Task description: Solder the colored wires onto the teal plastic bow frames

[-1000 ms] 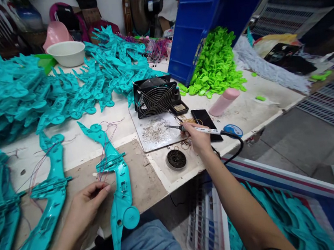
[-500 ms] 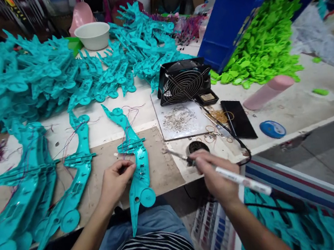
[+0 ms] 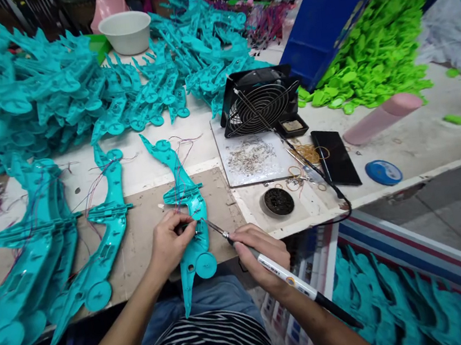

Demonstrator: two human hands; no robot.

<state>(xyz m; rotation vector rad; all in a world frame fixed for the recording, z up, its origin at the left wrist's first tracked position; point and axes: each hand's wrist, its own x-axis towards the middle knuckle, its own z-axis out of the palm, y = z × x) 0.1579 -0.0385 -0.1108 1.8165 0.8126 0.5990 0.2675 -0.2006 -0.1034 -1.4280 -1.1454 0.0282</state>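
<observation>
At the left of the bench (image 3: 225,210), a row of curved teal parts (image 3: 38,243) lies overlapped, with one more teal piece (image 3: 112,210) beside it, wires trailing across. Next comes the left hand (image 3: 173,239), its thumb and fingers pinched together, apparently on thin wires (image 3: 178,180), against the left side of the teal part being worked on (image 3: 195,202). That part lies at the near edge of the bench, between the two hands. From the right, the right hand (image 3: 262,253) grips a soldering iron (image 3: 287,278) like a pen, tip aimed at the part's middle, just beside the left fingertips; whether it touches cannot be told. The step in hand looks like joining wire to part with heat, which calls for a still left pinch and a small, exact tip movement clear of the skin and plastic. Farther right stands a round tin (image 3: 279,203).
</observation>
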